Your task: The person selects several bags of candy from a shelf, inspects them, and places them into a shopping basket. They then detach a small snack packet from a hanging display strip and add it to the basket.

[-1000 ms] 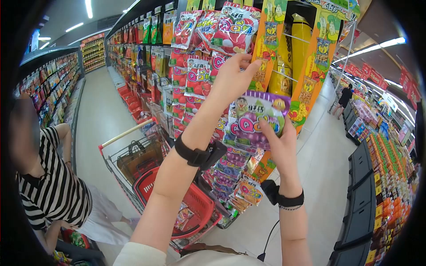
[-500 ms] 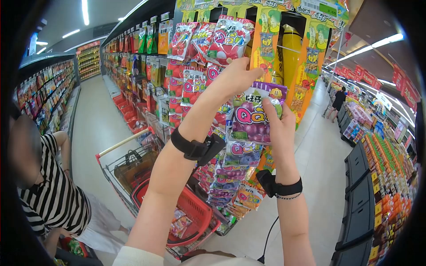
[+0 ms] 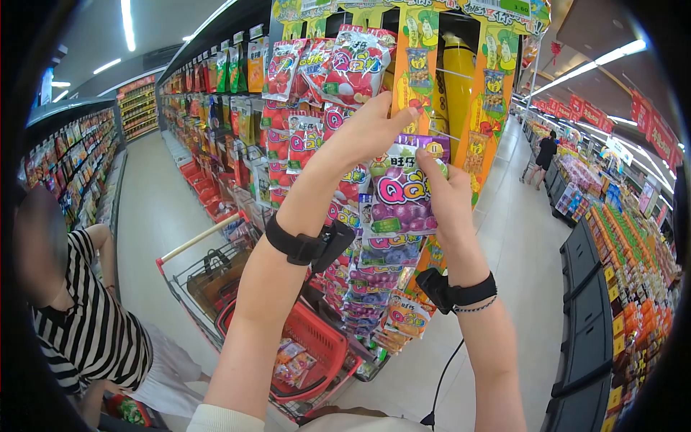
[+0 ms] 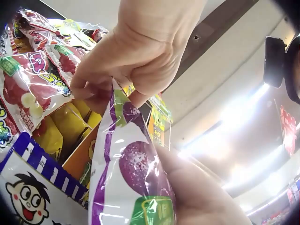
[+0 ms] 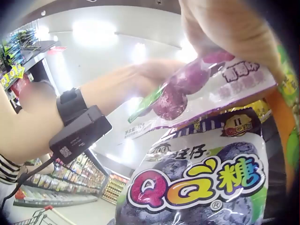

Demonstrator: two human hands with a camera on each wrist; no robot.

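A purple grape QQ gummy candy bag point(image 3: 402, 198) hangs in front of the display. My right hand point(image 3: 451, 198) grips its right side, thumb across the front. At its top edge my left hand point(image 3: 368, 133) has bent fingers; in the left wrist view the bag's narrow top end runs between thumb and fingers of the left hand point(image 4: 133, 61). Right behind it hangs a blue-topped gummy bag point(image 5: 197, 187) with dark blue fruit. Red-fruit gummy bags point(image 3: 358, 66) hang just above and left of the left hand.
Orange cardboard strips point(image 3: 481, 108) flank yellow packs point(image 3: 458, 79) behind the hands. Below stands a shopping cart with a red basket point(image 3: 327, 353) holding small packets point(image 3: 291, 363). A person in a striped top point(image 3: 101, 317) is at left. Shelves point(image 3: 583, 309) line the right.
My right hand has raised the purple bag and turned its front toward me, its top now at the left hand. My left hand has lowered slightly, and the head view has shifted.
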